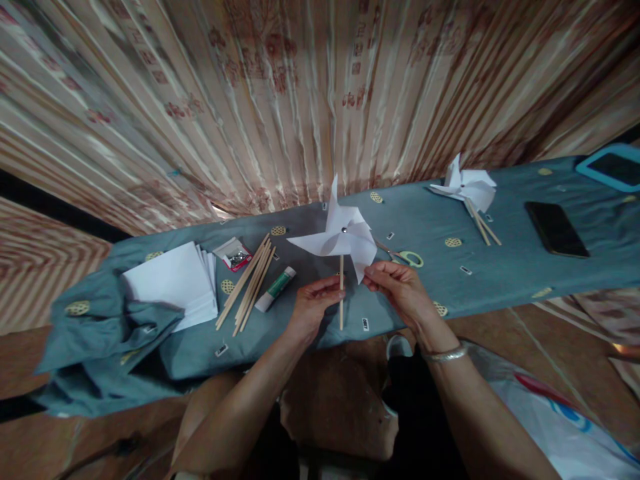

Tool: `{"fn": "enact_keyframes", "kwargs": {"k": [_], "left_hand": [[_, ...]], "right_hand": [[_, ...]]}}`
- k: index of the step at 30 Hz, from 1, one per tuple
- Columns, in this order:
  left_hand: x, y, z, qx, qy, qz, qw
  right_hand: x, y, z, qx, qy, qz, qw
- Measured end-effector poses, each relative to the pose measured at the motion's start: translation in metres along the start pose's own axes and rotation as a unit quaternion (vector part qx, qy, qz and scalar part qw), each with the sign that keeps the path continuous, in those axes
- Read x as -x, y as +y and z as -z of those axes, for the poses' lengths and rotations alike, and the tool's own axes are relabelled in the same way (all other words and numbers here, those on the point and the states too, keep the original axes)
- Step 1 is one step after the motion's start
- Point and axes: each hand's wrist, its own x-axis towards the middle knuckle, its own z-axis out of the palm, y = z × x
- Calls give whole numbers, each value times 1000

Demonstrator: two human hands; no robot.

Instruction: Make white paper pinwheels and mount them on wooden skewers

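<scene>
A white paper pinwheel (345, 235) on a wooden stick (341, 307) stands upright in front of me, a small dark pin at its centre. My left hand (316, 300) pinches the stick below the blades. The fingers of my right hand (400, 287) are closed on the tip of the lower right blade. Behind my right hand, scissors (410, 258) with pale green handles lie partly hidden. Left of my left hand are a glue stick (276, 289) and a bundle of wooden sticks (247, 283).
A stack of white paper (173, 280) and an opened small box of metal pins (233, 255) lie at left. Farther right on the teal cloth (495, 273) are more pinwheels (470, 190), a black phone (557, 229) and a blue-framed tablet (613, 167). A patterned curtain (300, 100) hangs behind.
</scene>
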Motion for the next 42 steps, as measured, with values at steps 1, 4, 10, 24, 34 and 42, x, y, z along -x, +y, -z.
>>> {"fn": "enact_keyframes", "kwargs": {"k": [1,4,10,24,34,42], "left_hand": [[0,0,0,-2,-4,-1,1000],[0,-1,1,-6,-16,-3,1000],[2,-2,1,-7,-26,0,1000],[11,4,-1,-8,-37,26,999],[14,3,-3,4,-60,48,997],[11,5,-1,13,-33,35,999]], "right_hand": [[0,1,-1,-2,-5,-1,1000],[0,3,-5,-6,-20,-6,1000],[1,5,-18,1,-42,-14,999],[-23,-1,38,44,170,143,974],[-31,7,35,56,118,126,983],[-25,-1,29,43,120,93,987]]}}
